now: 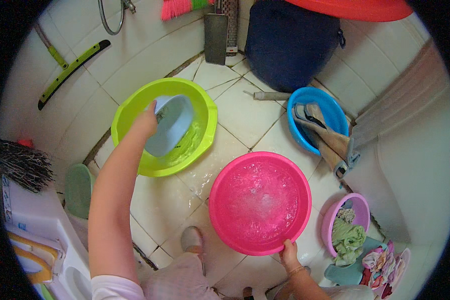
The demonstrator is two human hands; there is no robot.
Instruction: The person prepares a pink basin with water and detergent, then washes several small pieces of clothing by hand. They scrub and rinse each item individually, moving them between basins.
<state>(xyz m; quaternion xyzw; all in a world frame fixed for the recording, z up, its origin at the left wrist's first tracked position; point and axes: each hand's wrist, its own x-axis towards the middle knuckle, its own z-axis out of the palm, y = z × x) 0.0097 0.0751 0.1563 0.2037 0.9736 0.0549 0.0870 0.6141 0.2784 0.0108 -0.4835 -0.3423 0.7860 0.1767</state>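
My left hand [147,120] grips the rim of a light blue plastic basin [172,125], which is tilted inside a large lime-green plastic basin [208,140] with water in its bottom. A round pink basin [214,221], holding rippling water with some bubbles, stands on the tiled floor nearer to me. My right hand [290,255] holds the near right rim of this pink basin. The fingers of my left hand are partly hidden behind the blue basin's edge.
At the right, a blue basin [293,131] holds a folded tan mat [322,138], and a pink-purple tub [326,228] holds cloths. More clothes [384,262] lie below. A squeegee [73,73] leans on the left wall. A dark blue covered object [290,45] stands behind. The floor tiles [206,183] look wet.
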